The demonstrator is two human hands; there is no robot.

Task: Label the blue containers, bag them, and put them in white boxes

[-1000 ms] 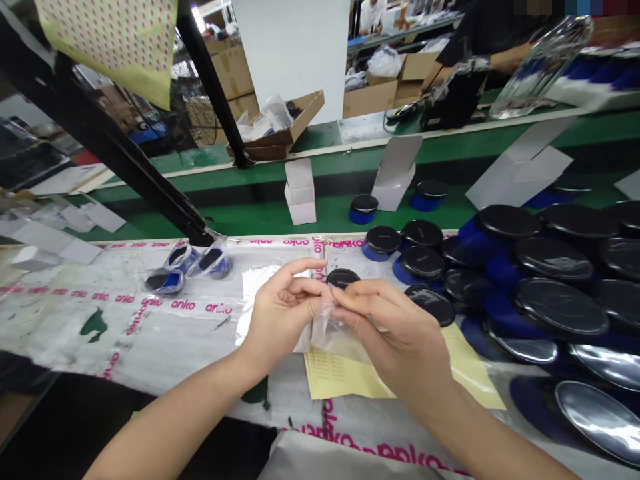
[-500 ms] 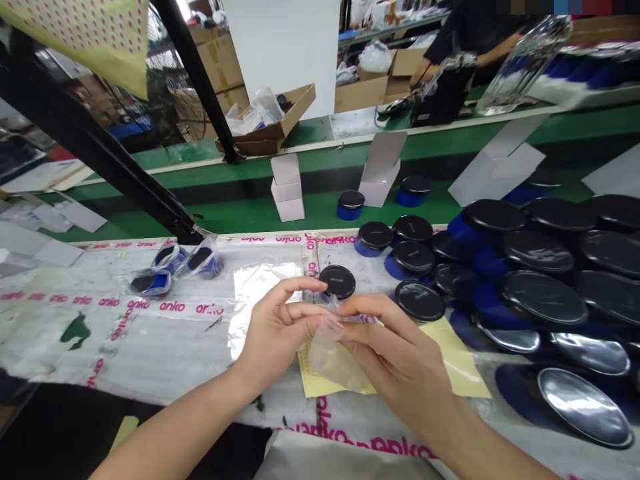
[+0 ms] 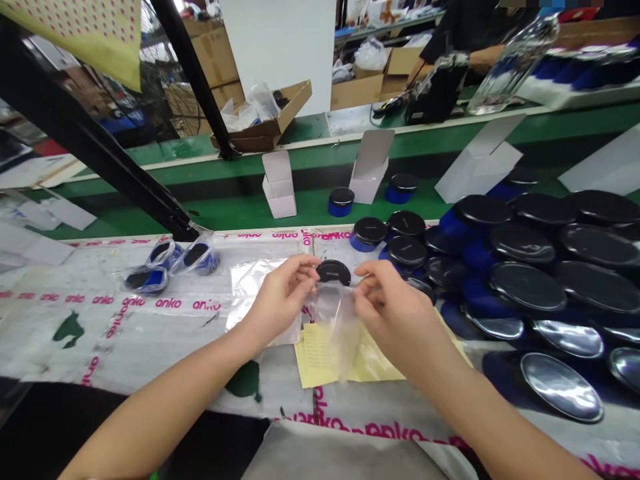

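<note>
At work over a white-covered table (image 3: 165, 340), left of many black-lidded blue jars (image 3: 525, 287) and above a yellow sheet (image 3: 315, 365). Clamping, with the fingers of the left hand (image 3: 281, 292) and those of the right hand (image 3: 395, 310), opposite sides of the upper edge of a clear plastic bag (image 3: 339, 320), hung just in front of a round black lid (image 3: 334, 272).
</note>
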